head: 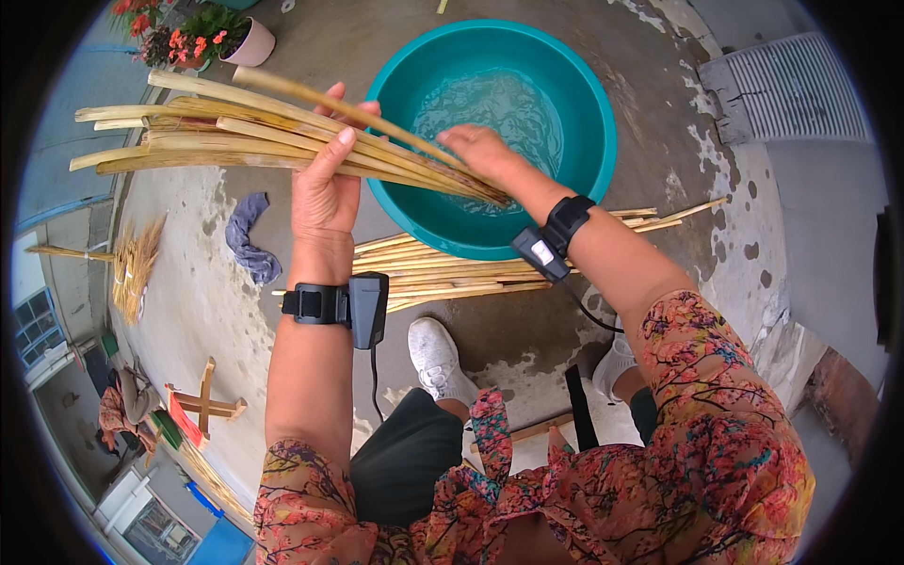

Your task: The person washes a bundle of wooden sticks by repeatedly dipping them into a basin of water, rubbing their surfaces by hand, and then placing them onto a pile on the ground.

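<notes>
My left hand [326,180] is closed around a bundle of pale yellow plant stalks [247,145], thumb across the front and fingers behind. The stalks fan out to the left; their darker ends come together over a teal plastic basin [487,244] holding rippling water [494,106]. One upper stalk [311,95] is blurred and lies at a slight angle to the others. Above the basin, my right hand [484,152] is against or just over this stalk near its lower end. Its fingers are partly hidden, so I cannot tell whether they grip it.
More stalks [452,272] lie on the wet concrete under the basin's near edge. Left of them is a crumpled blue-grey cloth [251,236]. Potted red flowers [205,42], a straw broom [131,268] and a wooden stand [201,402] are farther left. A ribbed concrete ramp [798,88] is at right.
</notes>
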Available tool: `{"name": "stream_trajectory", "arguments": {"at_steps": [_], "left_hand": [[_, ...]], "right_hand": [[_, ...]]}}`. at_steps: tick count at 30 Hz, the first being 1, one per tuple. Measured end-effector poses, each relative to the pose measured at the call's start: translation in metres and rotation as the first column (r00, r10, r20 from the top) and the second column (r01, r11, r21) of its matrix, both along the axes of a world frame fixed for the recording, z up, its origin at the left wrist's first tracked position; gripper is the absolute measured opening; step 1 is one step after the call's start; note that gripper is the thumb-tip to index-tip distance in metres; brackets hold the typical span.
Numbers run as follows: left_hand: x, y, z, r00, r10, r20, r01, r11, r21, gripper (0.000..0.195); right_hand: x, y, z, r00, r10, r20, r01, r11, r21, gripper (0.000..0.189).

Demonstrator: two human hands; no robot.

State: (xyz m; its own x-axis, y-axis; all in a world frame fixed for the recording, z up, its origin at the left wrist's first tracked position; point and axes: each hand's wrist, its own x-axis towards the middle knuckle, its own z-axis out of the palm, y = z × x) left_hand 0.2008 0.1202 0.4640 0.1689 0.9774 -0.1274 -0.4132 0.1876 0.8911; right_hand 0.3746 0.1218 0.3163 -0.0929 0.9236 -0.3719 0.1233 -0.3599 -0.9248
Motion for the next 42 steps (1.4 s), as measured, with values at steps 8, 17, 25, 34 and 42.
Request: {"name": "stream_trajectory", "arguments": {"at_steps": [8,17,25,34,42], "left_hand": [[-0.018,0.011,-0.006,0.954,0.295,-0.051,-0.296,0.955,-0.022,0.018],[-0.018,0.008,-0.012,0.892,0.443,-0.089,-0.444,0.896,0.007,0.025],[-0.004,0.001,-0.009,0.888,0.456,-0.059,-0.456,0.89,0.003,0.022],[0.008,-0.003,0.006,0.839,0.544,0.016,-0.532,0.825,-0.19,0.022],[-0.025,0.015,0.008,0.801,0.596,0.053,-0.583,0.798,-0.154,0.025]], "right_hand": [[0.058,0.023,-0.065,0.647,-0.334,0.686,0.288,0.939,0.186,0.037],[0.046,0.002,-0.055,0.62,-0.584,-0.524,0.075,0.708,-0.702,0.046],[-0.028,0.026,0.166,0.8,0.528,-0.286,-0.493,0.849,0.19,0.045],[-0.033,-0.029,0.068,0.898,0.021,0.44,-0.317,0.724,0.612,0.05],[0.015,-0.03,0.029,0.763,0.011,0.647,-0.435,0.748,0.5,0.037]]}}
